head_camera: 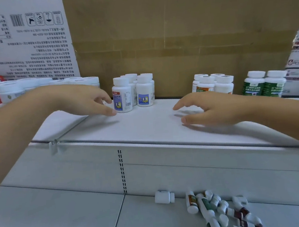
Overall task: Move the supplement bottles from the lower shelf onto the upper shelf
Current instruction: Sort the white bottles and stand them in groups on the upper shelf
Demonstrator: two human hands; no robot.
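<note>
Fingers of the left hand (83, 100) are relaxed and empty, tips just beside an upright blue-label bottle (122, 97). The right hand (211, 108) is spread, empty, over the upper shelf (146, 129). On the lower shelf (64, 218) the heaped supplement bottles (222, 211) lie sideways; a lone bottle (164, 196) points its cap right.

White supplement bottles (206, 206) lying heaped on lower shelf (64, 218); blue-label bottles (122, 95) upright on upper shelf (146, 128).
</note>
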